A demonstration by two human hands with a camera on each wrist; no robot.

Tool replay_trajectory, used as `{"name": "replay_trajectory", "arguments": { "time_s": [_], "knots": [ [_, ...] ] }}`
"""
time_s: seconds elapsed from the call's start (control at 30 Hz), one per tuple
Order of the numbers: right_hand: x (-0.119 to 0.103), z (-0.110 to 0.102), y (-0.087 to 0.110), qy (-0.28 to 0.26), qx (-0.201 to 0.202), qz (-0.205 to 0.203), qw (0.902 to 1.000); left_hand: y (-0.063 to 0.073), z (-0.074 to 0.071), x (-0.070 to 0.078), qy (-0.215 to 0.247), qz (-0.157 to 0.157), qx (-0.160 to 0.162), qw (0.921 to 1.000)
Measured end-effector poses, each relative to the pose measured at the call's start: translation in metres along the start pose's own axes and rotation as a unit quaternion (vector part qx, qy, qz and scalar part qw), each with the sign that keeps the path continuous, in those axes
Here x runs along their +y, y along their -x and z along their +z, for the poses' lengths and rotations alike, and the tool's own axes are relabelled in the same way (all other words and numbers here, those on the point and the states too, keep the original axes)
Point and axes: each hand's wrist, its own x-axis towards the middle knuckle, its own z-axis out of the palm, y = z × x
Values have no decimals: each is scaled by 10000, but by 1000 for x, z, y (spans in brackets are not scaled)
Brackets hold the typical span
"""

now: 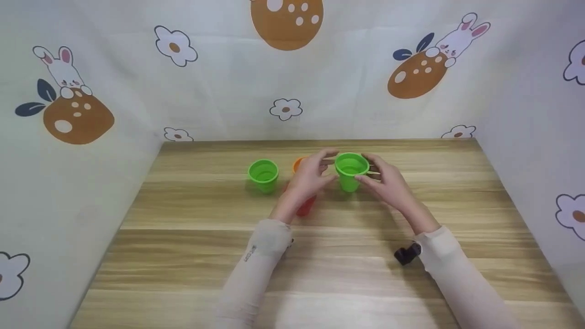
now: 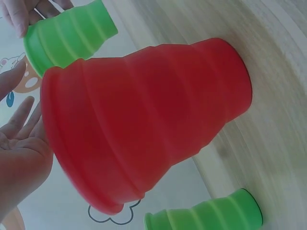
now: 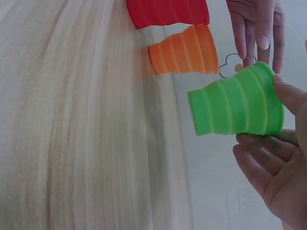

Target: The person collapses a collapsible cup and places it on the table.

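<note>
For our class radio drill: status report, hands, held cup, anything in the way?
Right hand grips one green ribbed cup, off the table. Left hand beside it, holding nothing. Possible obstacles: red cup and orange cup, near left hand.

Wooden tabletop [image 1: 192, 260], backdrop [image 1: 219, 87], 2 printed rabbits [image 1: 65, 72]

The green cups [image 1: 349, 182] [image 1: 264, 177], red cup [image 2: 144, 105] and orange cup [image 3: 184, 51] are plain, the white backdrop [image 1: 228, 82] flower-patterned.

Left arm [image 1: 251, 274] extended forward, slanting inward; left grip [image 1: 311, 174] relaxed, thumb apart from fingers (fingers nearly straight, as right wrist view shows). Right arm [image 1: 461, 278] likewise slanting inward; right grip [image 1: 387, 180] pinching, thumb set opposite fingers. Both grips near each other.
</note>
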Motion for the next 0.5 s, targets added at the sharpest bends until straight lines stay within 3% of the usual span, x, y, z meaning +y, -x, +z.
{"name": "replay_trajectory", "arguments": {
  "time_s": [0.5],
  "knots": [
    [-13, -2, 0, -24, 36, -63, 10000, 5, -5, 1, 163, 170, 171, 9996]
  ]
}}
